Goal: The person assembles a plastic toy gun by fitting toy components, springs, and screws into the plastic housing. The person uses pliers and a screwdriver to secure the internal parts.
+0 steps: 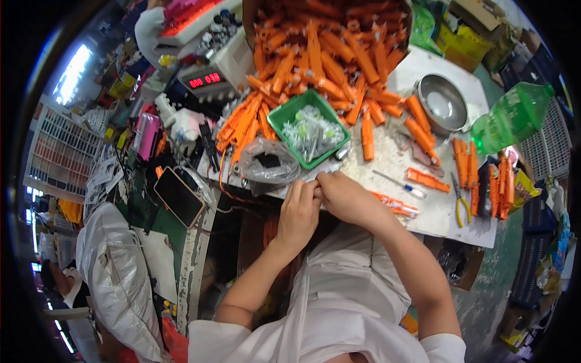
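Note:
My left hand [299, 212] and my right hand [346, 196] meet at the near edge of the white work table [366, 175]. Fingers of both are closed and pressed together at the tips; whatever they hold is hidden or too small to make out. Just beyond them sits a green plastic tray [275, 118] full of small clear plastic parts [311, 130]. A clear plastic bag [254, 158] with something black inside lies left of the tray. To the right are a thin screwdriver [399, 183], an orange plastic housing [428, 179] and another opened orange piece [396, 204] near my right forearm.
A large heap of orange plastic parts [327, 57] spills from a box at the back. Rightward stand a metal bowl [443, 103], a green bottle [514, 118] and yellow-handled pliers [463, 209]. Leftward are a digital scale [209, 78] and a phone [180, 196]. Another person's sleeve [148, 33] shows far left.

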A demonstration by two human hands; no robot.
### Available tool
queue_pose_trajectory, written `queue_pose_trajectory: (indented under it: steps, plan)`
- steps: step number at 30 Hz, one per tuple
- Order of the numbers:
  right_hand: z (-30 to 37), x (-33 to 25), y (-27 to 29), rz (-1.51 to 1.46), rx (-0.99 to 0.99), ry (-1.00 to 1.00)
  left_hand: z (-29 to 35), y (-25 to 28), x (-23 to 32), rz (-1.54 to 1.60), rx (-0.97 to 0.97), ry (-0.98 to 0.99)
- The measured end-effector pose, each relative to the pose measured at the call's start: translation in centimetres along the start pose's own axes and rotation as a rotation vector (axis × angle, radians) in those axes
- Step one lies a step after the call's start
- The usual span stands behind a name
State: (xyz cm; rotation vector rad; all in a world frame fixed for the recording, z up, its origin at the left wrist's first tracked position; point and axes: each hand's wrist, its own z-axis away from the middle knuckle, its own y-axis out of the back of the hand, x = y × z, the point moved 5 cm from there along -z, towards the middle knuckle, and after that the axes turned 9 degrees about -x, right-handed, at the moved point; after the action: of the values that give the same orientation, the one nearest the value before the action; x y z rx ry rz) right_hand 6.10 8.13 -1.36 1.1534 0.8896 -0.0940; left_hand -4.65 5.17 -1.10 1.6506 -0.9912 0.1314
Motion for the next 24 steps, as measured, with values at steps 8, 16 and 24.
queue_pose_trajectory:
  steps: [8, 16, 24]
  plan:
    - [10.5, -5.1, 3.6, 0.055, 0.723, 0.231, 2.6, 0.1, 3.4, 1.585, 0.063, 0.452]
    - [15.9, -4.0, 3.0, 0.05, 0.911, 0.155, 3.2, -3.5, 8.2, 1.892, -0.178, 0.376]
    - [17.6, -2.4, 2.7, -0.169, 0.913, 0.114, 3.3, -3.4, 9.1, 1.659, -0.118, 0.267]
